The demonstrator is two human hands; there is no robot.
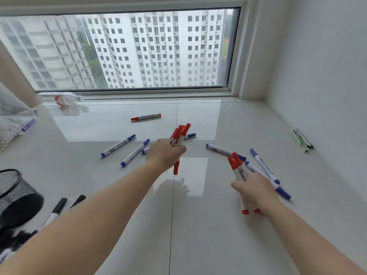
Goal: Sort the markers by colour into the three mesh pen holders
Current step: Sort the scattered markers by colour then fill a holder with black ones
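At the far left we see a black mesh pen holder (14,193) lying at the edge of the view, and just beside it two black markers (59,207) lie on the glossy pale tiled surface (119,195); more black shapes below them are too blurred to tell. Near the window (129,50) a crumpled white bag (61,99) rests at the back left. Moving to the right, two blue markers (127,148) lie side by side on the surface, and one red marker (146,117) lies alone further back, apart from the others. In the middle our left hand (164,153) has its fingers curled around a bundle of red markers (179,135), the red caps pointing up and away, one end showing below the fist. Behind this bundle a blue cap (190,135) shows partly. To the right, our right hand (256,189) also grips a few red markers (236,165), the fingers closed around the barrels, red ends showing both above and below the hand. Just beside this hand three more blue markers (262,165) lie on the surface, one of them partly under the hand. At the far right, near the white wall (317,76), small pens (301,139) lie together, well apart from the rest
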